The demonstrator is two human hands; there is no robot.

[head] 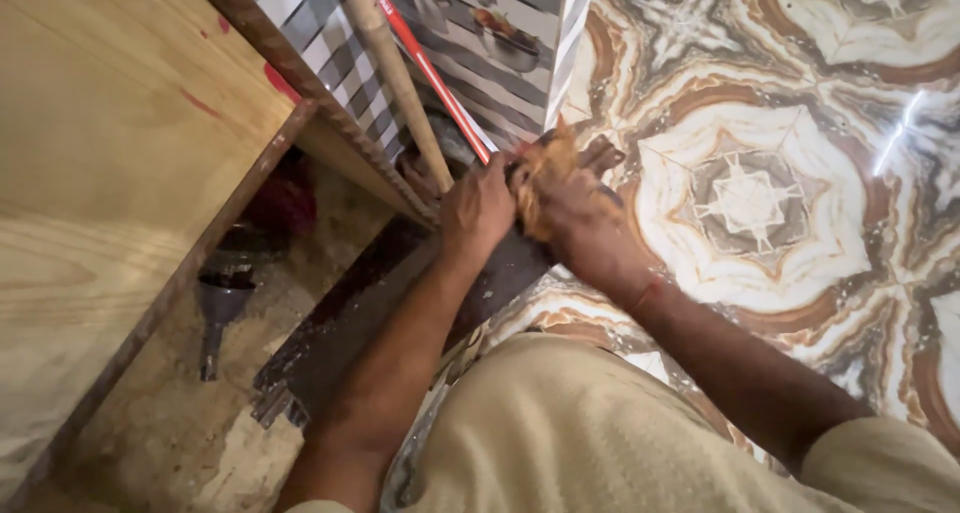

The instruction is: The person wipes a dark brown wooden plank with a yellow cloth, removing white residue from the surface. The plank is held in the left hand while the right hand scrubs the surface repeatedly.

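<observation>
My left hand [478, 208] and my right hand [575, 213] are pressed together low in front of me, both closed around a clump of orange-brown fibrous stuff [540, 178]. They hover over a stack of dark flat boards [340, 323] lying on the floor. A wooden stick [392, 73] and a red-and-white pole [430, 73] lean just beyond my left hand. What the clump is exactly I cannot tell.
A large light plywood panel [110, 173] fills the left side. Below it a dark metal funnel [220, 308] lies on the dusty concrete floor. A striped patterned box [500, 43] stands at the back. Ornate brown-and-white floor tiles [760, 193] spread to the right.
</observation>
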